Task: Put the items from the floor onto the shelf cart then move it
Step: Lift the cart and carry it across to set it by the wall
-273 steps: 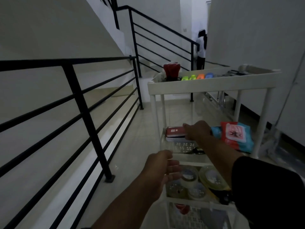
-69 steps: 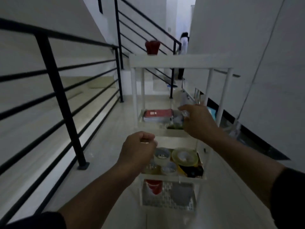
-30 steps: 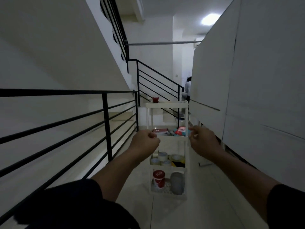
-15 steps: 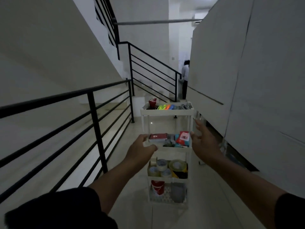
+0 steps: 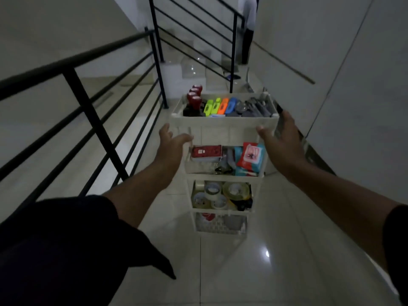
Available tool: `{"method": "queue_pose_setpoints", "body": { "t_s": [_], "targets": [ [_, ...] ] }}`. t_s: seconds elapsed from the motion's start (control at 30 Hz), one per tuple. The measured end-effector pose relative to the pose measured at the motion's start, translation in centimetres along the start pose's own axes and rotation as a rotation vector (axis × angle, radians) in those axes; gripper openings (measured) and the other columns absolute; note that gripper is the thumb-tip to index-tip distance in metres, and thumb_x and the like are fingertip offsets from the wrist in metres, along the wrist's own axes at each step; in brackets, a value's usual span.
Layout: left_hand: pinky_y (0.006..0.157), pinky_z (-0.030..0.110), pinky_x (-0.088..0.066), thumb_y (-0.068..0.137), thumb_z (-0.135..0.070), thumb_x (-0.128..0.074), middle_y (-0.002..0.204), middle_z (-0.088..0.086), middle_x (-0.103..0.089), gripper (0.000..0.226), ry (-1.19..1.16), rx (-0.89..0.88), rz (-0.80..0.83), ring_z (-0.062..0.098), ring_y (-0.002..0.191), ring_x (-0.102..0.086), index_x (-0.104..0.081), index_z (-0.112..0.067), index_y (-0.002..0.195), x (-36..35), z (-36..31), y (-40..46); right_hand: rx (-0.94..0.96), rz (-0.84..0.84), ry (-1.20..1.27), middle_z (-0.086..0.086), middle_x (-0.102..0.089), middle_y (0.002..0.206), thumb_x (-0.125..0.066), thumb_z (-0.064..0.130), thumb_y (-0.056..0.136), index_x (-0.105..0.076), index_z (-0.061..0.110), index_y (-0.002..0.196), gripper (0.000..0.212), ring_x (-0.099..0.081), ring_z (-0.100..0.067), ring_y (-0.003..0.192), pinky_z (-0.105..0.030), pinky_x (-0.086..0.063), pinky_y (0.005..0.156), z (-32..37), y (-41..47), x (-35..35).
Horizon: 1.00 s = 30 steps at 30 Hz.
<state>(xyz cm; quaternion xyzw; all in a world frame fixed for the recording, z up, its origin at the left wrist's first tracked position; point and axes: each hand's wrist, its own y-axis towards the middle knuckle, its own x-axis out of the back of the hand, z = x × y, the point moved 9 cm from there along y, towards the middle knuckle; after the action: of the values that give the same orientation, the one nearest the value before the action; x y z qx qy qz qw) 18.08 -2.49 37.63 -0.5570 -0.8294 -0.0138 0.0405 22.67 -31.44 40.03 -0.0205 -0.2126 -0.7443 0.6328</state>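
The white four-tier shelf cart [image 5: 224,131] stands mid-frame on the glossy tile floor [image 5: 242,261]. Its top tray holds red stampers [image 5: 194,98] and bright markers [image 5: 218,106]; lower tiers hold a red box [image 5: 206,151], a wipes pack [image 5: 251,156] and tape rolls [image 5: 213,195]. No writing is legible. The left hand [image 5: 171,140] and right hand [image 5: 282,134] flank the top tray, each grip released, fingers spread.

The tall four-tier plastic shelf cart [image 5: 224,131] is off-white, its lowest basket a lattice of small holes. On the top tier stand dark red round-topped stamps [image 5: 194,100], beside a row of clips in lime green, yellow, orange and blue [image 5: 218,106] and grey metal pieces [image 5: 256,108]. Below lie a flat red box [image 5: 206,151] and a red-and-teal wipes pack [image 5: 250,156]. The tape rolls [image 5: 217,195] are clear and yellowish. The stair railing [image 5: 92,107] is black, the glossy floor tiles [image 5: 242,272] pale grey-white, the sleeves [image 5: 66,246] black.
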Motion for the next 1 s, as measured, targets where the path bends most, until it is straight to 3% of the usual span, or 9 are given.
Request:
{"method": "queue_pose_setpoints", "body": {
  "t_s": [0.07, 0.17, 0.27, 0.33, 0.43, 0.63, 0.77, 0.87, 1.0],
  "targets": [
    [0.099, 0.043, -0.032, 0.081, -0.030, -0.061, 0.152, 0.006, -0.035, 0.085, -0.011, 0.026, -0.020, 0.026, 0.129, -0.039, -0.013, -0.032, 0.151, 0.1, 1.1, 3.1, -0.066, -0.056, 0.030, -0.007, -0.036, 0.155, -0.060, 0.045, 0.087, -0.027, 0.020, 0.152, 0.077, -0.038, -0.025, 0.141, -0.049, -0.040, 0.110, -2.4, 2.4, -1.3],
    [0.098, 0.042, -0.035, 0.086, -0.029, -0.055, 0.133, -0.005, -0.046, 0.071, -0.046, 0.044, -0.066, 0.019, 0.121, -0.045, -0.023, -0.028, 0.149, 0.9, 2.4, 7.4, -0.136, -0.213, 0.077, -0.005, -0.032, 0.158, -0.049, 0.041, 0.089, -0.020, 0.018, 0.156, 0.076, -0.039, -0.015, 0.133, -0.022, -0.039, 0.103, -5.4, 4.8, -2.4],
    [0.069, 0.024, -0.046, 0.090, -0.024, -0.048, 0.083, -0.018, -0.067, 0.021, -0.133, 0.049, -0.058, 0.000, 0.080, -0.062, -0.059, -0.022, 0.108, 0.1, 4.0, 10.3, -0.172, -0.292, 0.157, -0.005, -0.047, 0.146, -0.041, 0.041, 0.090, -0.028, 0.019, 0.152, 0.067, -0.052, -0.013, 0.117, -0.025, -0.043, 0.088, -7.8, 6.3, -3.4],
    [0.059, 0.017, -0.047, 0.090, -0.024, -0.047, 0.065, -0.018, -0.067, 0.013, -0.191, 0.041, -0.046, -0.001, 0.065, -0.064, -0.059, -0.022, 0.089, -1.3, 5.0, 11.1, -0.170, -0.311, 0.188, -0.004, -0.056, 0.132, -0.041, 0.038, 0.095, -0.033, 0.020, 0.147, 0.056, -0.055, -0.004, 0.096, -0.021, -0.043, 0.069, -9.0, 6.6, -3.8],
    [0.077, 0.027, -0.040, 0.089, -0.028, -0.050, 0.084, -0.013, -0.057, 0.016, -0.219, 0.020, -0.099, 0.006, 0.082, -0.054, -0.055, -0.019, 0.101, -1.6, 6.5, 11.8, -0.140, -0.321, 0.208, 0.005, -0.055, 0.123, -0.042, 0.033, 0.098, -0.027, 0.024, 0.149, 0.055, -0.053, 0.005, 0.093, -0.009, -0.045, 0.063, -9.6, 6.5, -4.4],
    [0.083, 0.029, -0.038, 0.087, -0.025, -0.050, 0.091, -0.013, -0.053, 0.016, -0.218, -0.005, -0.080, 0.009, 0.089, -0.049, -0.053, -0.022, 0.102, -1.9, 7.0, 12.4, -0.120, -0.258, 0.254, 0.013, -0.054, 0.114, -0.044, 0.027, 0.101, -0.020, 0.021, 0.151, 0.056, -0.059, 0.007, 0.092, -0.004, -0.047, 0.060, -9.4, 6.3, -5.1],
    [0.086, 0.030, -0.040, 0.081, -0.029, -0.051, 0.097, -0.013, -0.057, 0.026, -0.223, -0.023, -0.015, 0.010, 0.097, -0.051, -0.056, -0.024, 0.106, -1.7, 7.8, 13.0, -0.068, -0.166, 0.266, -0.004, -0.045, 0.142, -0.042, 0.019, 0.102, -0.015, 0.017, 0.154, 0.059, -0.061, 0.009, 0.099, -0.005, -0.050, 0.066, -9.8, 5.8, -4.6],
    [0.096, 0.034, -0.040, 0.077, -0.032, -0.052, 0.125, -0.011, -0.056, 0.057, -0.161, 0.041, -0.040, 0.010, 0.114, -0.051, -0.048, -0.032, 0.134, -0.4, 12.0, 12.9, -0.157, -0.150, 0.206, -0.014, -0.023, 0.159, -0.042, 0.009, 0.099, -0.010, 0.019, 0.157, 0.066, -0.058, 0.025, 0.086, -0.003, -0.048, 0.059, -13.7, 3.6, -4.6],
    [0.097, 0.043, -0.039, 0.077, -0.031, -0.054, 0.139, -0.003, -0.047, 0.069, -0.007, 0.325, 0.008, 0.014, 0.109, -0.047, -0.036, -0.042, 0.142, 0.0, 20.9, 11.0, -0.440, -0.024, 0.009, -0.007, -0.027, 0.159, -0.066, 0.010, 0.086, -0.011, 0.028, 0.157, 0.091, -0.053, -0.010, 0.116, -0.019, -0.046, 0.071, -22.2, -0.3, -5.9]
  ]
}}
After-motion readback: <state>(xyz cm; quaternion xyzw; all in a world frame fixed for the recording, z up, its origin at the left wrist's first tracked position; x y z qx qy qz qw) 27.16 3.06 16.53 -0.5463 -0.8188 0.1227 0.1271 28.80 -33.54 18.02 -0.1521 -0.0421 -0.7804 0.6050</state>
